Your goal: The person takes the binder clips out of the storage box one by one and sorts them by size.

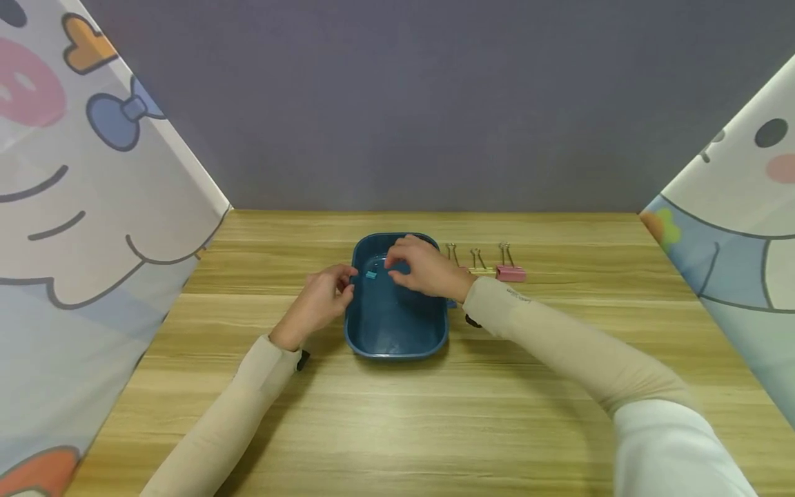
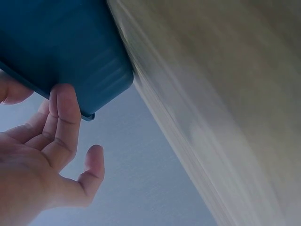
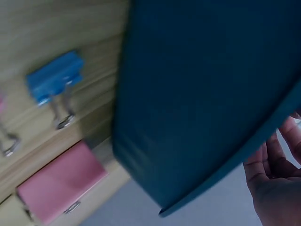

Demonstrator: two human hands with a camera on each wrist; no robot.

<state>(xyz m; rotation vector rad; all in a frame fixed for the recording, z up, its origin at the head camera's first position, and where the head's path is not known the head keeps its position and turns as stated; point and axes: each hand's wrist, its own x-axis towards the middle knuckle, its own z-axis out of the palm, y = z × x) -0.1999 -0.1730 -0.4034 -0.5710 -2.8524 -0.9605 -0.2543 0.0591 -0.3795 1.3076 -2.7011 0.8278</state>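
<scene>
A dark blue plastic tray (image 1: pixel 397 338) stands on the wooden table, with a small teal binder clip (image 1: pixel 370 275) lying inside toward its far left. At the tray's left rim is my left hand (image 1: pixel 319 304). Its fingers (image 2: pixel 66 113) are bent loosely against the rim, and the thumb stands apart. My right hand (image 1: pixel 428 266) reaches over the right rim, above the tray's inside. Thumb and forefinger are spread, with nothing visible between them in the head view. The right wrist view hides most of that hand (image 3: pixel 277 183) behind the tray wall.
Right of the tray lie several binder clips: a pink one (image 1: pixel 511 274), a yellow one (image 1: pixel 482 272), a blue one (image 1: pixel 452 304), and another pink one partly hidden by my right hand. A grey panel (image 1: pixel 435 103) rises behind the table; cartoon-printed cloths hang on both sides.
</scene>
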